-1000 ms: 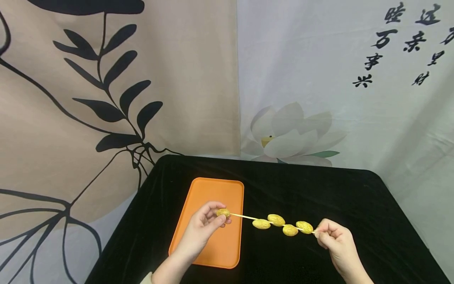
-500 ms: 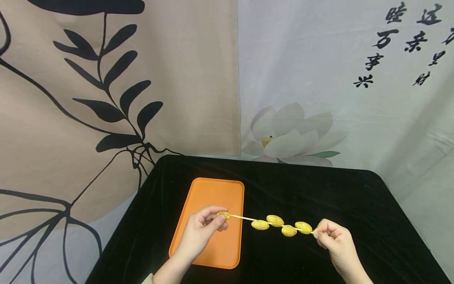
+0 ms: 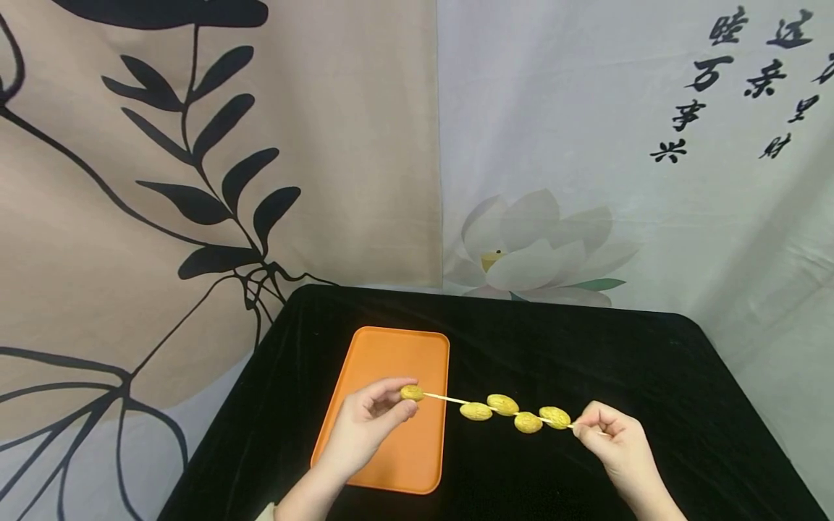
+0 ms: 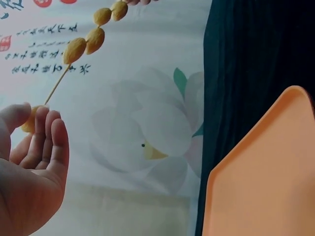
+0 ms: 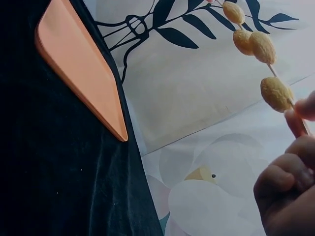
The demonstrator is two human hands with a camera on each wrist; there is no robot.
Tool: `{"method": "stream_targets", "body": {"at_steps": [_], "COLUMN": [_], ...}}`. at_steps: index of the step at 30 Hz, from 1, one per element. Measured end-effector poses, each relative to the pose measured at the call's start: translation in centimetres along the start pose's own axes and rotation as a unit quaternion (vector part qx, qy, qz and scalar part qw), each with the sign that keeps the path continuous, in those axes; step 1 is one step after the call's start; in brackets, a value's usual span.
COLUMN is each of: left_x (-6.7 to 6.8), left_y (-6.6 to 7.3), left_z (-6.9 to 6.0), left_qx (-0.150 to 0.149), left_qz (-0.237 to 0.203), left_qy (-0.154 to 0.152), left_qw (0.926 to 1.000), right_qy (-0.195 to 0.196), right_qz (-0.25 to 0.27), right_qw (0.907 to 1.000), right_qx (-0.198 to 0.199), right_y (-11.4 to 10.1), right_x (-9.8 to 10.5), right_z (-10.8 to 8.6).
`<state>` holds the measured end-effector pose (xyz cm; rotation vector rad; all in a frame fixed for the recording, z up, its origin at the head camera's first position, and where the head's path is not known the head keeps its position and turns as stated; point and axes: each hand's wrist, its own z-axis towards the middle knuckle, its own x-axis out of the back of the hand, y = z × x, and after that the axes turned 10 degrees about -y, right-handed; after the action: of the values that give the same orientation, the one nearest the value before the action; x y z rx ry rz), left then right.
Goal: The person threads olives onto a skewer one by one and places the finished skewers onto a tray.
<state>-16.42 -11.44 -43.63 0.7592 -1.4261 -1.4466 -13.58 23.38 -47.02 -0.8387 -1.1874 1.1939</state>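
A strand of yellow, wrinkled oval fruits (image 3: 501, 404), which look like dates, sits along a thin pale stem (image 3: 446, 399). It stretches between both hands above the table. My left hand (image 3: 365, 427) holds the lone fruit (image 3: 412, 393) at the strand's left end between thumb and fingertips. In the left wrist view that fruit (image 4: 30, 120) is partly hidden by the fingers. My right hand (image 3: 615, 438) pinches the bare right end of the stem, just beyond the last fruit (image 3: 554, 417). Seen from the right wrist, this fruit (image 5: 275, 93) lies right against the fingertips.
An orange rectangular tray (image 3: 397, 456) lies on the table's left half, partly under my left hand. Black cloth (image 3: 554, 347) covers the table. Behind it hangs a curtain (image 3: 365, 145) printed with leaves, a lotus and characters.
The strand has shifted slightly left at its fruit cluster. My left fingers have loosened a little around the end fruit, so more of it shows. The right hand has barely moved.
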Motion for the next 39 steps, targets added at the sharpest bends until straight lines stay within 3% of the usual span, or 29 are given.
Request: {"method": "stream_targets", "body": {"at_steps": [4, 8, 13, 16, 24, 31, 39], "left_x": [0.1, 0.1, -0.2, -0.4, -0.7, -0.6, -0.7], "left_y": [-0.4, -1.0, -1.2, -1.2, -1.2, -1.0, -1.2], "left_z": [0.0, 0.1, 0.1, 0.1, 0.2, 0.4, 0.4], "left_qx": [-0.001, -0.001, 0.021, 0.032, 0.038, 0.060, 0.057], "left_qz": [-0.020, -0.066, -0.112, -0.118, -0.124, -0.117, -0.115], "left_qy": [-0.007, -0.020, -0.042, -0.044, -0.038, -0.020, -0.034], "left_qw": [0.9998, 0.9976, 0.9926, 0.9916, 0.9909, 0.9911, 0.9911], "right_qy": [-0.018, -0.032, -0.045, -0.050, -0.038, -0.051, -0.064], "right_qz": [-0.025, -0.028, -0.020, -0.010, -0.027, -0.017, -0.012], "right_qw": [0.9995, 0.9991, 0.9984, 0.9979, 0.9987, 0.9950, 0.9931], "right_qx": [0.001, 0.001, 0.028, 0.039, 0.021, 0.083, 0.098], "right_y": [0.4, 0.6, 0.6, 0.6, 0.3, 0.3, 0.4], "right_x": [0.1, 0.1, -0.1, -0.2, -0.4, -0.4, -0.2], "right_z": [0.0, -0.1, -0.2, -0.2, -0.2, -0.1, -0.1]}}
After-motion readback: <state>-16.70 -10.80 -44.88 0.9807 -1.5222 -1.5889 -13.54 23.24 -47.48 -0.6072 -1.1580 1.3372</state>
